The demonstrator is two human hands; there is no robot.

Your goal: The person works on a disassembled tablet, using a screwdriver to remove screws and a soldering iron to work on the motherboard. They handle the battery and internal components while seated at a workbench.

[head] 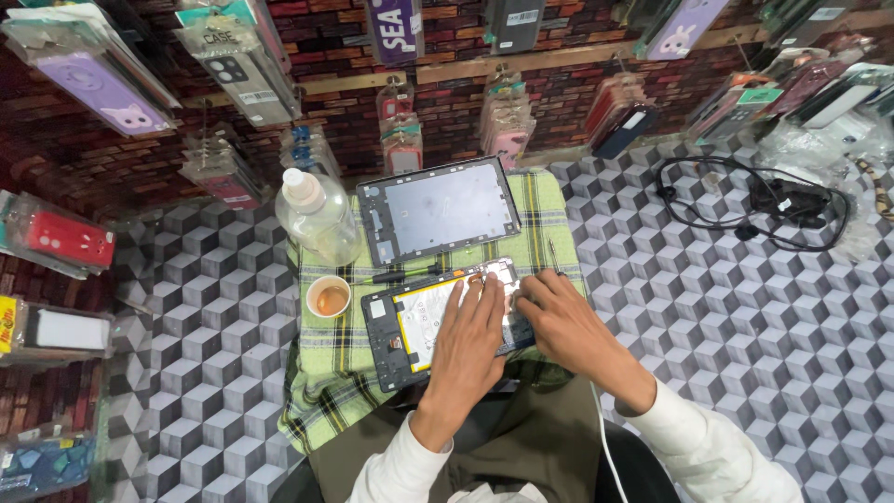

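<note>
An opened tablet body [396, 326] with a yellow battery lies on a green plaid cloth [335, 373] in front of me. My left hand [470, 340] rests flat on it, fingers spread over the battery and upper edge. My right hand [559, 321] lies beside it at the tablet's right end, fingertips touching the top right corner; whether it pinches anything is hidden. The detached tablet back frame [438, 210], grey and rectangular, lies just beyond on the cloth. A thin dark tool [400, 276] lies between the two parts.
A clear plastic bottle [317, 219] and a small paper cup of brown liquid [329, 298] stand at the cloth's left. Black cables [745, 200] lie at right on the cube-patterned surface. Packaged phone cases [102, 88] hang on the brick wall behind.
</note>
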